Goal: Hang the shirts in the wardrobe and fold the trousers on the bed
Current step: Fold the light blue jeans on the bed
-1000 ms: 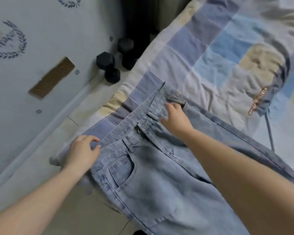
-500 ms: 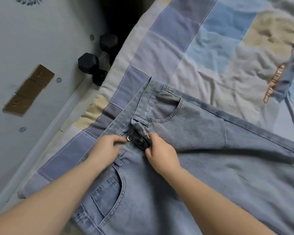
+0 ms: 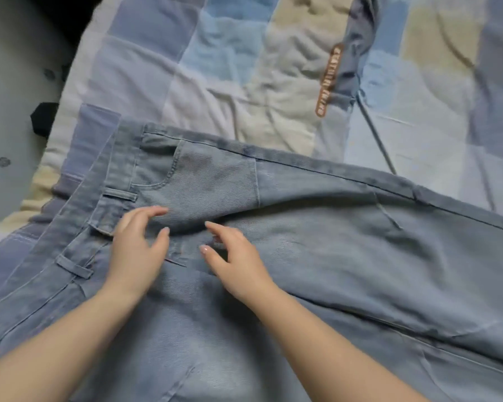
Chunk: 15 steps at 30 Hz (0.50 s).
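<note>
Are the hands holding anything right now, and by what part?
Nothing is gripped. The left hand and right hand are open over the jeans near the fly.

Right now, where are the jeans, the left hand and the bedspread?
jeans [image 3: 331, 242]: head view, on the upper leg.
left hand [image 3: 137, 253]: head view, back of the hand.
bedspread [image 3: 215, 82]: head view, bare patchwork area.

Quilt [image 3: 215, 82] beyond jeans [image 3: 331, 256] bare; strap [image 3: 376, 134] crosses at right.

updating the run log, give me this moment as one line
phase: fold trousers | jeans: spread flat on bed, not folded | left hand: open, over fly | right hand: open, beside it | grasp: none
</note>
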Each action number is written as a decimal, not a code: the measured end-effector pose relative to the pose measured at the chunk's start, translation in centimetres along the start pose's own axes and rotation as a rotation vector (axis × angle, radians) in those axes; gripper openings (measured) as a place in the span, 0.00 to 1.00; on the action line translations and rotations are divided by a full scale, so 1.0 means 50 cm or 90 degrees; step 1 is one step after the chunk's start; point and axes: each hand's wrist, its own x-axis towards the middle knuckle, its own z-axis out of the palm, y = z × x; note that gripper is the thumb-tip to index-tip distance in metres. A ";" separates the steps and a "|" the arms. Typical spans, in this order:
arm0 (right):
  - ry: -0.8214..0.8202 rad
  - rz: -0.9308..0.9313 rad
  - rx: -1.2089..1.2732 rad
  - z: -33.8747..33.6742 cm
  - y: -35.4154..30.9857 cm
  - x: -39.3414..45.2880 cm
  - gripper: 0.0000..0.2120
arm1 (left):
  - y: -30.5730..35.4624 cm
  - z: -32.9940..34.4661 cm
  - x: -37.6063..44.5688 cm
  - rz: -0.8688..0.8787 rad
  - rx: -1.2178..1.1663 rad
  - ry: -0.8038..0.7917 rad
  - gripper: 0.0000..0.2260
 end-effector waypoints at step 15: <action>0.527 0.289 0.109 -0.688 0.370 -0.619 0.10 | 0.586 0.438 -0.322 0.250 -0.060 -0.348 0.13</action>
